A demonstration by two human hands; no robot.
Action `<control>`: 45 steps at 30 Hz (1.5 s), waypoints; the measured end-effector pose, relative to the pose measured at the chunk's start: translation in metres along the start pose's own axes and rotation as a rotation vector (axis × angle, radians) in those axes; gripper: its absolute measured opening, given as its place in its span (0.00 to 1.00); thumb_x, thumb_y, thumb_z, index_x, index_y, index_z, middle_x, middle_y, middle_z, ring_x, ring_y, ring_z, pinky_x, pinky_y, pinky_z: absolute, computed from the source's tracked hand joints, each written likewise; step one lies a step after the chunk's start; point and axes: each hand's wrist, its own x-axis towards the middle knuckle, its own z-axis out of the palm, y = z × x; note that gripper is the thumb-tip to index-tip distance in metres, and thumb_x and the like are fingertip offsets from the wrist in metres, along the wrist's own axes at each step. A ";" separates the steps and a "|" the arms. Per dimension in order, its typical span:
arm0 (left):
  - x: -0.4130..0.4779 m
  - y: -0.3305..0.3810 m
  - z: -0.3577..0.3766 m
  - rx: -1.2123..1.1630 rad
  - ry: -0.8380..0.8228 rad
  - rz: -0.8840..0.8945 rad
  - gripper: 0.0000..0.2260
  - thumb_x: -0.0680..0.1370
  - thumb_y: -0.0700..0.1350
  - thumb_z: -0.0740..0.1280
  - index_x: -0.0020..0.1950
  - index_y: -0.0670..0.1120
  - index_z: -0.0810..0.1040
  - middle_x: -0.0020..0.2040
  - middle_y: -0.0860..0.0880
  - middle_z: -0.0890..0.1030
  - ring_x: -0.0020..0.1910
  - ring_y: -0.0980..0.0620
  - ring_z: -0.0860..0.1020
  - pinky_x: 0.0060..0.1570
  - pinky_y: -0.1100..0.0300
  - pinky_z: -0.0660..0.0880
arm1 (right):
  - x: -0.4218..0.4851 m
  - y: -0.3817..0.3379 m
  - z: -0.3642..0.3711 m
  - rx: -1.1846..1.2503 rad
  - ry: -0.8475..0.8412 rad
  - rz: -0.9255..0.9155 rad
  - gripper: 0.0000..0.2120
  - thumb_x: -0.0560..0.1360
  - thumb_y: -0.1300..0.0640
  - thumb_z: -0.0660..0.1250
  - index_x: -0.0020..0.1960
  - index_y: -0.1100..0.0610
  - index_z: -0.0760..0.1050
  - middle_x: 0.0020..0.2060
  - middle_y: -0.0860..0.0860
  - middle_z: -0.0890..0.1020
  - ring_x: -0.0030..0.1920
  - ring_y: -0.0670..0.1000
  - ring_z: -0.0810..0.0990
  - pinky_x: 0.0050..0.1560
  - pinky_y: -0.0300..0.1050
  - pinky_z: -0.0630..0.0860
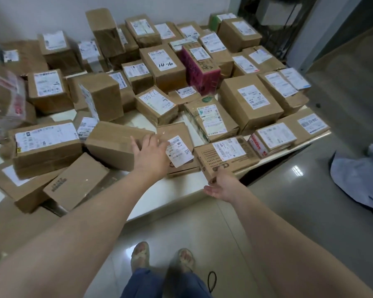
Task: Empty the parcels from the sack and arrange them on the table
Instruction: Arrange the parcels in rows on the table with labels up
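Observation:
Several brown cardboard parcels with white labels cover the white table [172,190]. My left hand [151,153] lies flat with straight fingers across a plain brown box [114,145] and the flat labelled parcel [177,145] beside it. My right hand [221,186] is at the table's front edge, fingers under the near corner of a printed brown box [224,158] with a white label. A pink box [199,67] stands among the parcels further back. No sack is in view.
Parcels overhang the table's left front corner [73,183]. A grey tiled floor [289,211] lies to the right, with pale blue cloth [357,175] at the right edge. My feet in sandals [162,257] stand close to the table front. A dark doorway [274,24] is at the back right.

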 end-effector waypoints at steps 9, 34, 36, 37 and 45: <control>0.003 -0.042 -0.019 -0.073 0.032 -0.110 0.29 0.76 0.53 0.67 0.75 0.55 0.62 0.76 0.50 0.58 0.76 0.47 0.51 0.73 0.35 0.43 | 0.035 -0.017 0.018 0.181 0.212 -0.025 0.14 0.81 0.65 0.53 0.64 0.62 0.71 0.43 0.59 0.80 0.34 0.55 0.78 0.21 0.43 0.75; 0.048 -0.192 -0.055 -0.317 0.298 -0.093 0.26 0.76 0.41 0.67 0.73 0.49 0.67 0.70 0.43 0.67 0.69 0.43 0.64 0.68 0.51 0.63 | -0.046 -0.042 0.223 -1.630 -0.205 -0.708 0.65 0.63 0.40 0.78 0.78 0.49 0.32 0.76 0.55 0.54 0.77 0.62 0.51 0.74 0.60 0.59; 0.054 -0.201 -0.062 -0.328 0.262 -0.150 0.30 0.75 0.45 0.69 0.75 0.49 0.62 0.72 0.42 0.64 0.70 0.41 0.63 0.68 0.49 0.64 | -0.045 -0.046 0.222 -1.498 -0.196 -0.684 0.60 0.63 0.43 0.77 0.79 0.49 0.39 0.74 0.55 0.60 0.74 0.60 0.60 0.71 0.57 0.66; 0.058 -0.205 -0.065 -0.353 0.244 -0.178 0.32 0.75 0.47 0.71 0.75 0.49 0.61 0.73 0.42 0.62 0.71 0.41 0.62 0.69 0.48 0.64 | -0.047 -0.050 0.219 -1.417 -0.189 -0.662 0.56 0.64 0.43 0.77 0.79 0.49 0.43 0.72 0.54 0.64 0.71 0.58 0.66 0.68 0.55 0.69; 0.105 -0.218 -0.075 -0.604 0.103 -0.343 0.47 0.71 0.53 0.75 0.80 0.49 0.47 0.77 0.40 0.57 0.75 0.40 0.56 0.72 0.46 0.60 | -0.060 -0.073 0.213 -0.842 0.082 -0.504 0.43 0.63 0.35 0.74 0.69 0.53 0.60 0.60 0.50 0.75 0.55 0.52 0.78 0.37 0.44 0.79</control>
